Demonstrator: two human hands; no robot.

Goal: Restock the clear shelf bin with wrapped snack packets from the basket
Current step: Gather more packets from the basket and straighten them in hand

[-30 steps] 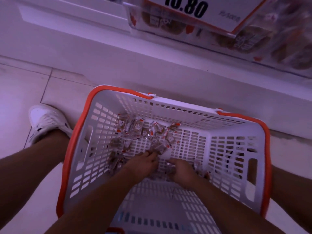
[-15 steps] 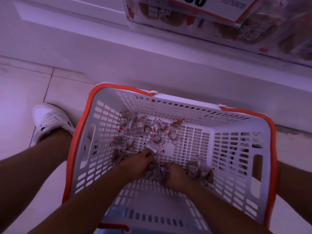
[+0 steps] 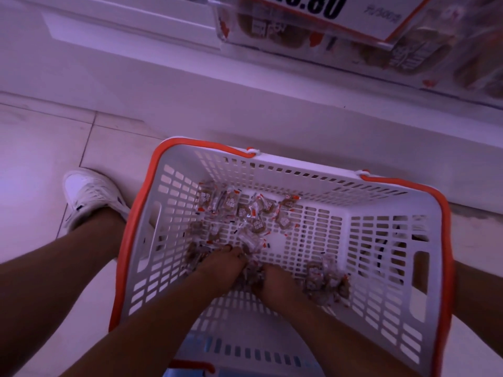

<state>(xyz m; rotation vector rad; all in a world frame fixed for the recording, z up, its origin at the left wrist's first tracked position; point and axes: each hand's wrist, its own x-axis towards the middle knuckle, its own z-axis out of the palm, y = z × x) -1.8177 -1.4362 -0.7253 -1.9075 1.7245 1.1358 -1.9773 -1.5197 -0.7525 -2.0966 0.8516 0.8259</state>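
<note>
While both hands reach down into the white basket (image 3: 386, 281) on the floor, the left hand (image 3: 221, 263) and right hand (image 3: 275, 280) curl around a clump of snack packets (image 3: 251, 272) between them. Loose packets (image 3: 245, 210) lie scattered toward the far wall. Overhead, the clear shelf bin (image 3: 408, 55) carries a price tag (image 3: 337, 12).

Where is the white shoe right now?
The white shoe is on the tiled floor at the left of the head view, just outside the basket and its orange rim.
</note>
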